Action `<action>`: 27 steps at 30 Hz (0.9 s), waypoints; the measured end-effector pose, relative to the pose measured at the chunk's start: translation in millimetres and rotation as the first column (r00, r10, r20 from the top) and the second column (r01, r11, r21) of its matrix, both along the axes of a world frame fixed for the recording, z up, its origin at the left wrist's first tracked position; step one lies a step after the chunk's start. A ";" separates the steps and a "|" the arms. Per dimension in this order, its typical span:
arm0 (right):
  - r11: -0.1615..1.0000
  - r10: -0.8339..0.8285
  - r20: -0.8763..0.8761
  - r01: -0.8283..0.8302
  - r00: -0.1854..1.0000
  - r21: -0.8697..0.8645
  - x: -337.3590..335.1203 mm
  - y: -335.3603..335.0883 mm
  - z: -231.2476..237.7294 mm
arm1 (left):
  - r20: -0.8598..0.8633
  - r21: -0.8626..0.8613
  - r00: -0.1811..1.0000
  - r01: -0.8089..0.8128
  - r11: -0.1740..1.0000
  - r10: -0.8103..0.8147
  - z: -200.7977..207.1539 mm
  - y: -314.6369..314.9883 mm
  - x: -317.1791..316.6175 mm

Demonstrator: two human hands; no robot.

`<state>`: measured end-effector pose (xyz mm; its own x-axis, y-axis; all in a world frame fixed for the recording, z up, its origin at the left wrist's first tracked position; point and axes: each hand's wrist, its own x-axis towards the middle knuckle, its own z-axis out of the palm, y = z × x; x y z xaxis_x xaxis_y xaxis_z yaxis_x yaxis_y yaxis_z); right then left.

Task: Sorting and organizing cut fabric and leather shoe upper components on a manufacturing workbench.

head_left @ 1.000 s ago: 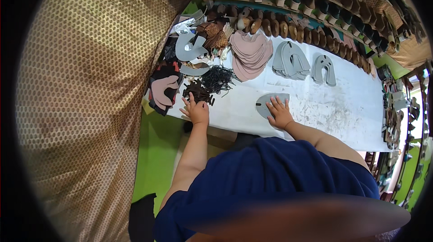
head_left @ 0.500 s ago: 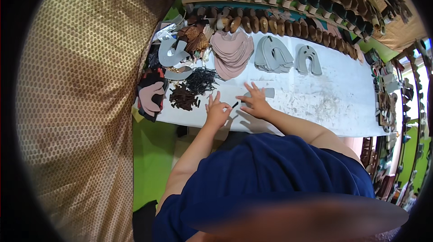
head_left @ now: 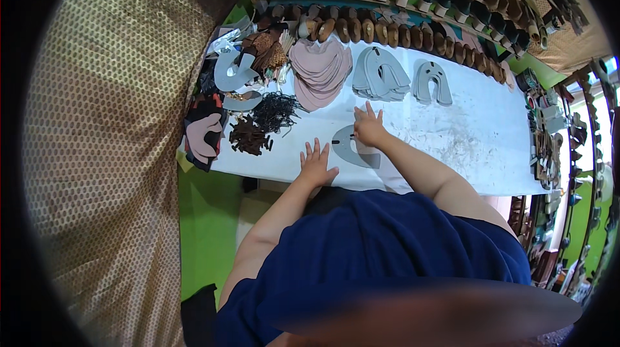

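A grey U-shaped shoe-upper piece (head_left: 363, 158) lies on the white table in front of me. Two short dark strips sit on it, one strip (head_left: 335, 142) at its left edge and the other strip (head_left: 352, 137) just below my right fingers. My right hand (head_left: 369, 130) is over the upper edge of the piece, some fingers stretched out and apart, with a bent finger close to the second strip; whether it presses there I cannot tell. Left of the piece, my left hand (head_left: 316, 167) is spread above the table and holds nothing.
On the left are a pile of short brown strips (head_left: 250, 136), a tangle of black straps (head_left: 274, 112) and pink pieces (head_left: 203, 135). Farther back lie a pink stack (head_left: 321, 75) and grey stacks (head_left: 381, 75) (head_left: 433, 82). Shoe racks (head_left: 400, 2) line the back.
My left hand has let go of a dark strip it was pinching and spread its fingers. That hand is lower now, and more of the grey piece shows. The view has shifted slightly.
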<state>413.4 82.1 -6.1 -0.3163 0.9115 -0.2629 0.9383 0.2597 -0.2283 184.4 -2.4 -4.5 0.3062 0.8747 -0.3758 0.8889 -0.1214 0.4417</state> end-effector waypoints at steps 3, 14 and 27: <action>0.990 0.067 0.003 -0.067 0.998 -0.124 0.8 17.6 10.5 | -0.197 -0.074 0.969 0.140 0.987 -0.152 -3.9 -1.8 -2.0; 0.974 0.140 0.001 -0.138 0.990 -0.181 -16.7 31.9 17.9 | -0.201 -0.091 0.968 0.137 0.986 -0.153 -4.5 -1.1 -0.7; 0.986 0.167 -0.028 -0.166 0.986 0.029 -18.1 13.3 -1.9 | -0.210 -0.105 0.966 0.128 0.986 -0.148 -5.2 0.1 -0.7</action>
<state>395.3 95.4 -8.0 -0.4719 0.8517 -0.2278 0.8741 0.4183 -0.2468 183.6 -2.3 -9.7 0.3245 0.7893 -0.5213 0.9418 -0.2184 0.2556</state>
